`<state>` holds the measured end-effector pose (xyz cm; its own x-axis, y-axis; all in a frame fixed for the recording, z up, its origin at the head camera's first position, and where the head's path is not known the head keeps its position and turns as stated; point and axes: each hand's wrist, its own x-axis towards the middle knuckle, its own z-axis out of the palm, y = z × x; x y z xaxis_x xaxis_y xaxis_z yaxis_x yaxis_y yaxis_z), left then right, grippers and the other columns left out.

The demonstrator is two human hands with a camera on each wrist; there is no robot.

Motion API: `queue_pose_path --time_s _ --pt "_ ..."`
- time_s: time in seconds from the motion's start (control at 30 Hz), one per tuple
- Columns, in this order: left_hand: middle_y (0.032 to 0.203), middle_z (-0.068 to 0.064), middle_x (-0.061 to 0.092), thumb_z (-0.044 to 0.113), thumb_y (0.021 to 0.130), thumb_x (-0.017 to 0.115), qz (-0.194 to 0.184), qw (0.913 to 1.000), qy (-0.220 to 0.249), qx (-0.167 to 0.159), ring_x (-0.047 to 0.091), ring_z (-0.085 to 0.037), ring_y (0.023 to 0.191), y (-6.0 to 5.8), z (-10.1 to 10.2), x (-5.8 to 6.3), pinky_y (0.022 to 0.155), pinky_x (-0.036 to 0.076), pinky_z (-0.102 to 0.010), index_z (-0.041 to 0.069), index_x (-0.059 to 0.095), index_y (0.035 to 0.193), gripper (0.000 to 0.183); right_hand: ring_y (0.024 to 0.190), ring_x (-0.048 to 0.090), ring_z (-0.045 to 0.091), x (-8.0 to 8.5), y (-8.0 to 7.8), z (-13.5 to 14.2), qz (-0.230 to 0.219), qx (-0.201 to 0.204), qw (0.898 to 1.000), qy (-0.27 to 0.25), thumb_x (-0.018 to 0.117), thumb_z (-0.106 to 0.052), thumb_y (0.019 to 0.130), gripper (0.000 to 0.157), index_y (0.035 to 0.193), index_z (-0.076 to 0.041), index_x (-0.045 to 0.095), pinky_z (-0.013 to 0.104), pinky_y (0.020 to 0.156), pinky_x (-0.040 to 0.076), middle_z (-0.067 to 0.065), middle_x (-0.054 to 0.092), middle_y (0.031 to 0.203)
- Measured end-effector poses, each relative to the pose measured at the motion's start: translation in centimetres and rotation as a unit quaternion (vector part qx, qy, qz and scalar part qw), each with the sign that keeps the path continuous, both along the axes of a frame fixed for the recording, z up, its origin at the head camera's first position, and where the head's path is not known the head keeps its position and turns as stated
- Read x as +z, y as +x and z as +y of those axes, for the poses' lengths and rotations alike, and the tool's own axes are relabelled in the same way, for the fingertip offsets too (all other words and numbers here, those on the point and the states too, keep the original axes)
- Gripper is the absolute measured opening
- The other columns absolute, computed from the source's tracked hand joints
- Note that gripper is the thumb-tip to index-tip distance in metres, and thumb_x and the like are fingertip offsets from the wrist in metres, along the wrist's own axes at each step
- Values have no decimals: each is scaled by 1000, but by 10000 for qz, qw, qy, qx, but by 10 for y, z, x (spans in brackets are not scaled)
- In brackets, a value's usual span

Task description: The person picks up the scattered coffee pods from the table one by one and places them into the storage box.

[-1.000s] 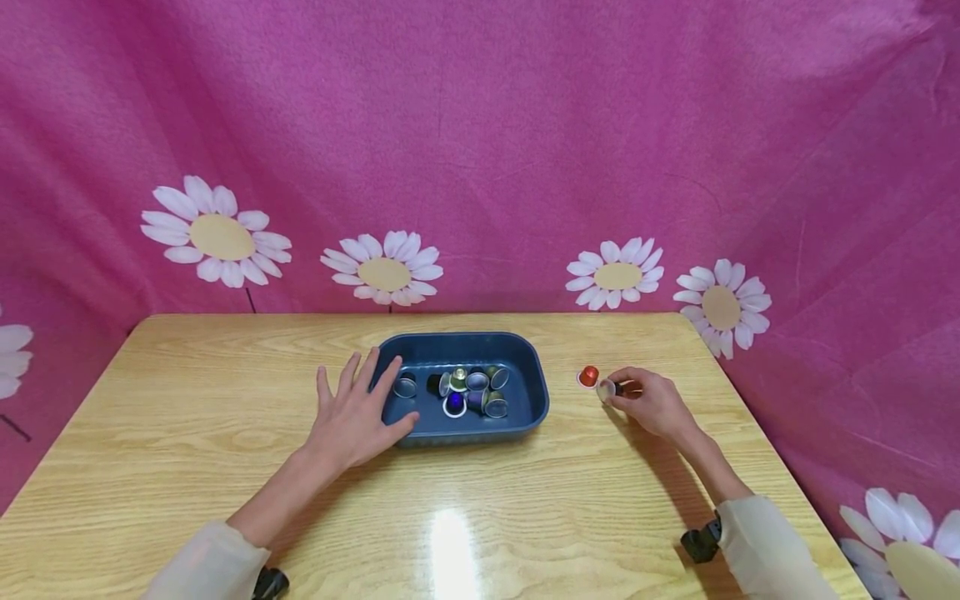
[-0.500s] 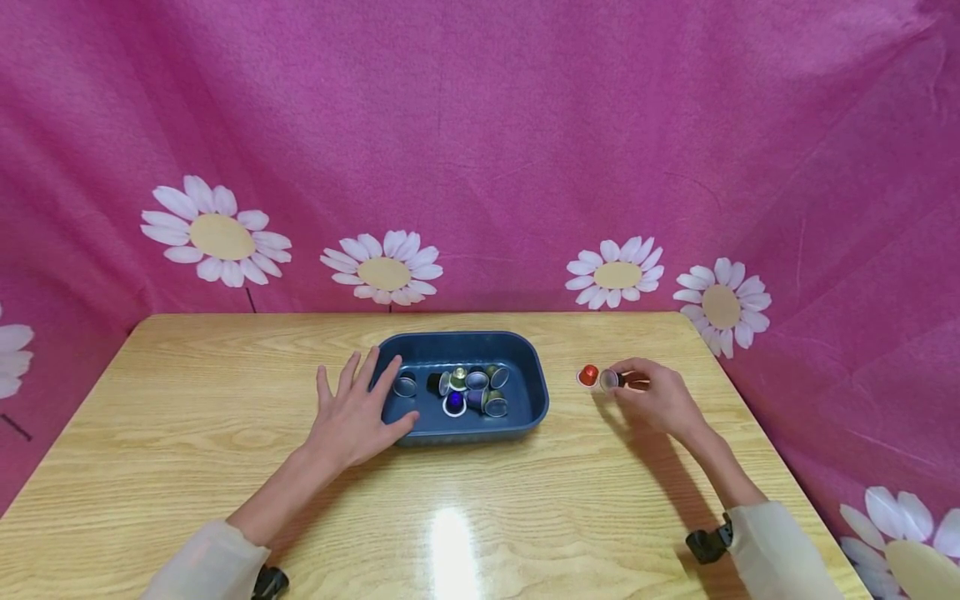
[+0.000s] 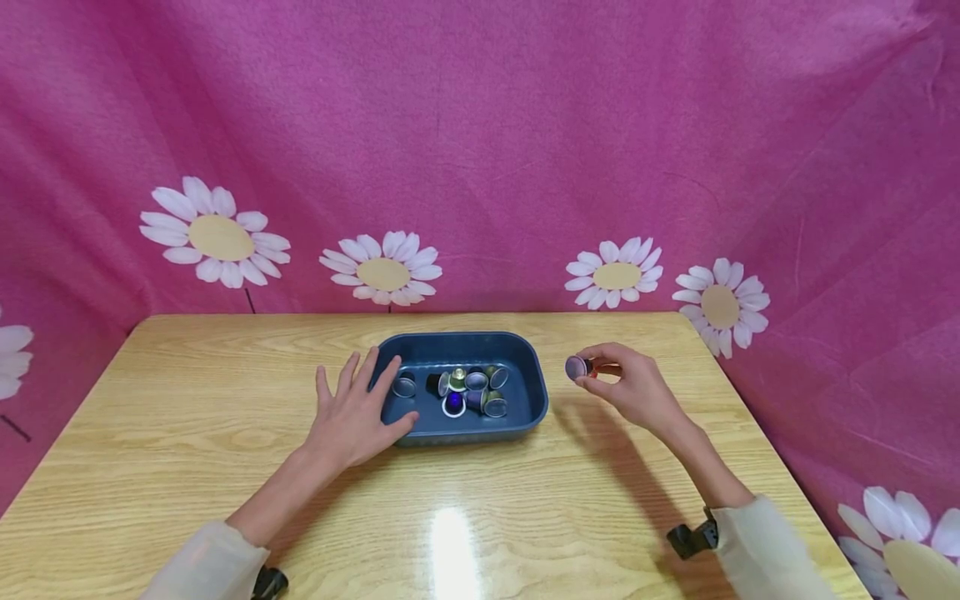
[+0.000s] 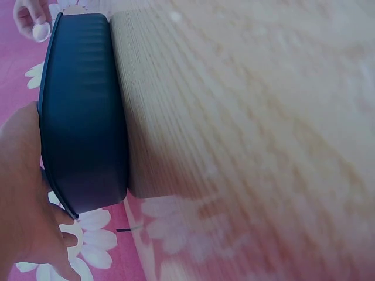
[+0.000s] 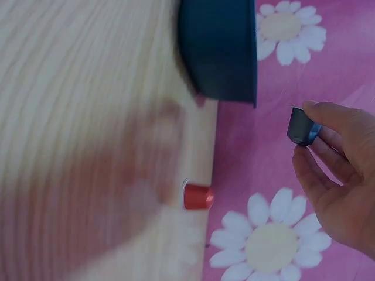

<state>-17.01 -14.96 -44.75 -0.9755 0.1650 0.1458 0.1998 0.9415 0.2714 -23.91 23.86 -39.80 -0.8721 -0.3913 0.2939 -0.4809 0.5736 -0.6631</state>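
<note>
Between the thumb and fingers of my right hand is a dark coffee capsule, held above the table with its foil lid turned toward the tray. Below it on the table stands a red coffee capsule, mostly hidden behind the hand in the head view. My left hand is spread over the left end of a dark blue tray, fingers extended and touching its rim. Inside the tray lie several capsules, among them a blue capsule and, apart at the left, a capsule with its lid up.
The tray sits on a light wooden table. Behind the table's far edge hangs a pink cloth printed with white daisies. A dark wrist camera is strapped at the right sleeve.
My right hand has lifted the dark capsule off the table area and carried it left, toward the tray and over the red capsule. The left hand stays in place.
</note>
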Motion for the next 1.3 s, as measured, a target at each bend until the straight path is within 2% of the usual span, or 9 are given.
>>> queue_pose_path --time_s 0.13,0.3,0.43,0.53,0.63,0.93,1.03,1.3 --pt "161 -22 22 58 88 62 -1 10000 4 -1 14 -46 145 0 0 0 107 -2 -75 12 34 156 88 89 66 24 6 0 -15 98 173 9998 -30 81 -2 82 30 110 -2 71 38 84 56 8 69 104" --pt "161 -22 22 58 88 62 -25 10000 13 1 13 -46 145 0 0 1 107 -3 -75 12 34 156 88 96 67 26 11 1 -32 189 249 9995 61 81 -6 83 28 110 -7 73 35 76 56 5 70 106" --pt "161 -22 22 58 87 62 -45 10000 21 8 13 -46 146 1 1 1 107 -3 -75 12 34 156 88 98 67 23 14 2 -45 241 467 9986 -79 81 -4 82 28 109 -6 74 41 84 56 5 70 107" --pt "161 -22 22 58 87 63 -53 10000 32 8 13 -46 146 1 1 1 107 -3 -75 12 34 156 88 97 66 22 14 2 -55 213 611 9977 -205 81 -2 82 28 109 -5 74 40 91 54 5 70 106" --pt "161 -22 22 58 87 63 -59 10000 34 15 12 -46 146 1 1 1 107 -4 -75 12 34 156 88 96 65 21 15 3 -64 187 706 9971 -212 82 -3 81 29 109 -6 74 38 91 54 4 70 106" --pt "161 -22 22 58 87 63 -6 10000 42 18 13 -46 145 1 1 1 107 -3 -75 12 34 156 88 94 65 22 9 5 -89 103 1064 9943 -35 82 -6 82 29 110 -7 73 40 88 55 1 69 103" --pt "161 -22 23 58 87 62 3 10000 40 11 13 -46 146 1 1 1 107 -3 -75 12 34 156 88 94 65 22 7 6 -96 49 1132 9935 107 82 -7 83 29 111 -8 73 37 87 55 1 69 103" --pt "161 -22 23 59 88 62 30 10000 6 10 14 -46 146 1 1 -1 107 -2 -75 12 34 157 88 95 65 31 -7 7 -111 -87 1368 9904 170 82 -9 84 30 112 -6 72 45 87 55 3 68 105"
